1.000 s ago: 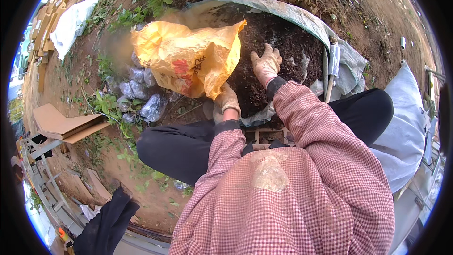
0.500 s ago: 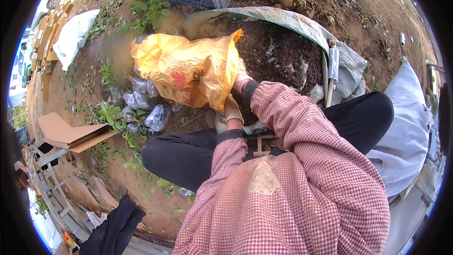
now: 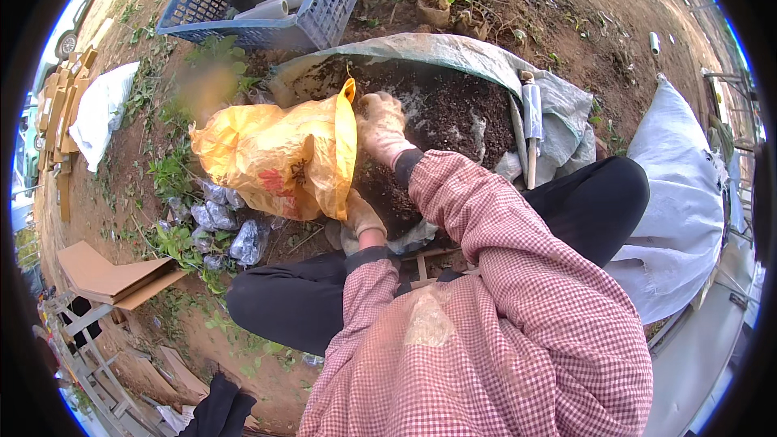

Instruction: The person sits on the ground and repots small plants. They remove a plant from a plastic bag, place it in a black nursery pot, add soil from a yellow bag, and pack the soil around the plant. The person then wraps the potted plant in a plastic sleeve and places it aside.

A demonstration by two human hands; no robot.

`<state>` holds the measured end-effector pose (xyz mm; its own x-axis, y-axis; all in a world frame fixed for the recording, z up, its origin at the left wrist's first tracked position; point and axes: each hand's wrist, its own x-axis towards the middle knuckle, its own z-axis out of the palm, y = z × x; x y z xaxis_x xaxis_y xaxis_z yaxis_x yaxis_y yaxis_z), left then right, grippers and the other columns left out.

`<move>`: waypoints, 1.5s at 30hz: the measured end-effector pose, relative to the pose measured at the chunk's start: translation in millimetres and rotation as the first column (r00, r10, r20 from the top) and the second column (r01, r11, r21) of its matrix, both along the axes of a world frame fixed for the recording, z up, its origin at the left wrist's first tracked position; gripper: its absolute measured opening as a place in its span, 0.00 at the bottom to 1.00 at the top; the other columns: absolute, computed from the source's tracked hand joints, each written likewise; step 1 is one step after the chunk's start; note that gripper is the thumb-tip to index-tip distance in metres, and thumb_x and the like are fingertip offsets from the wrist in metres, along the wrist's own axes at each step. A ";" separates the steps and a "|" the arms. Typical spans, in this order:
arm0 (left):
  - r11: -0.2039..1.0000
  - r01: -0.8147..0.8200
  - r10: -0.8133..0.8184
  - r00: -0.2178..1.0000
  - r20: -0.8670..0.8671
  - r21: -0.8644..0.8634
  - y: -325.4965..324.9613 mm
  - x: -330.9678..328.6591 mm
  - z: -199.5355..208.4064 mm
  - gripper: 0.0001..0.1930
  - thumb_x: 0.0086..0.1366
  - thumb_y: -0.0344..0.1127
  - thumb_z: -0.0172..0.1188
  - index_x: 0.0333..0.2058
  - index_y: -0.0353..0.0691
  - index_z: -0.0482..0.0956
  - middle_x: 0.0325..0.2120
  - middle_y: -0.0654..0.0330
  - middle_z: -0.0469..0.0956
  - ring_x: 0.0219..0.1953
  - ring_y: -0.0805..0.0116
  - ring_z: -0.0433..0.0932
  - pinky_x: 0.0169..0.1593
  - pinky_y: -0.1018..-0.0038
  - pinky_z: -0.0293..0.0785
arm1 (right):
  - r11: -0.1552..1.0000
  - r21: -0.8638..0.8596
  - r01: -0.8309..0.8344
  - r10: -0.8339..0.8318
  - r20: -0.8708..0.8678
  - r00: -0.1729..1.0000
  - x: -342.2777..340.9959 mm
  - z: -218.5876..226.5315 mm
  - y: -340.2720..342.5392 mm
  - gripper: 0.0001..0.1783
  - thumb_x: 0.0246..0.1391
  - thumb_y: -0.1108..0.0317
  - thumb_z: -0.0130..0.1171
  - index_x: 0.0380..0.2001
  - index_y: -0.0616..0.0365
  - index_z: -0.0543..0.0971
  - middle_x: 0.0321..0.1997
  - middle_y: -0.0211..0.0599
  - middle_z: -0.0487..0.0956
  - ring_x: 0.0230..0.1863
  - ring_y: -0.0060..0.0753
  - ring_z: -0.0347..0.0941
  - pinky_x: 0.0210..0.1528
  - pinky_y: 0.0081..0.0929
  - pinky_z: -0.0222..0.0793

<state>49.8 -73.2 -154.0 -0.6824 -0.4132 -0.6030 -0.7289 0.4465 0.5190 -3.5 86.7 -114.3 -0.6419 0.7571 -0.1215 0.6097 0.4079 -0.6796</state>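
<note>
At the left side of the dark soil (image 3: 453,105), the yellow plastic sack (image 3: 271,158) lies on its side, its mouth facing right. The gloved left hand (image 3: 363,217) grasps the near edge of the sack mouth. The gloved right hand (image 3: 380,125) is positioned just right of the mouth, near its far edge, with fingers curled; whether it holds anything cannot be determined. A pale sheet (image 3: 437,47) borders the soil on its far side. To the right, a wooden-handled tool (image 3: 531,117) rests along the sheet. Plastic-wrapped bundles (image 3: 249,243) lie near left of the sack. Beyond it, a blue slatted crate (image 3: 333,2) contains pale rolls (image 3: 267,10). A white woven sack (image 3: 672,202) occupies the far right.
</note>
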 end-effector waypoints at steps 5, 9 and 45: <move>0.998 0.058 -0.057 0.998 0.015 -0.024 -0.9 2.2 4.1 0.24 0.60 0.52 0.58 0.43 0.35 0.81 0.45 0.49 0.82 0.45 0.52 0.81 0.47 0.62 0.76 | 0.890 0.455 0.003 -0.279 0.540 0.794 82.6 54.9 176.6 0.36 0.50 0.61 0.65 0.65 0.45 0.68 0.72 0.44 0.61 0.74 0.53 0.52 0.71 0.49 0.53; 0.989 0.117 -0.112 0.992 0.058 -0.088 1.5 2.7 4.8 0.26 0.62 0.55 0.55 0.44 0.36 0.81 0.44 0.50 0.83 0.42 0.51 0.82 0.45 0.63 0.78 | 0.985 0.158 -0.063 -0.041 0.582 0.812 109.8 67.6 239.2 0.20 0.57 0.61 0.57 0.53 0.50 0.79 0.52 0.49 0.80 0.56 0.52 0.76 0.61 0.43 0.68; 0.998 0.061 -0.062 0.993 -0.098 -0.011 5.6 14.4 40.7 0.26 0.61 0.50 0.54 0.41 0.27 0.79 0.38 0.42 0.82 0.41 0.46 0.81 0.44 0.63 0.76 | 0.950 -0.012 -0.312 0.277 0.492 0.826 46.1 33.6 198.9 0.46 0.54 0.35 0.58 0.70 0.43 0.60 0.73 0.43 0.59 0.73 0.51 0.52 0.71 0.49 0.53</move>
<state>64.2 -67.6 -113.2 -0.7626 -0.3730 -0.5285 -0.6454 0.4933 0.5832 42.6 285.6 -80.7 -0.7087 0.5589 -0.4305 0.6960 0.6538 -0.2969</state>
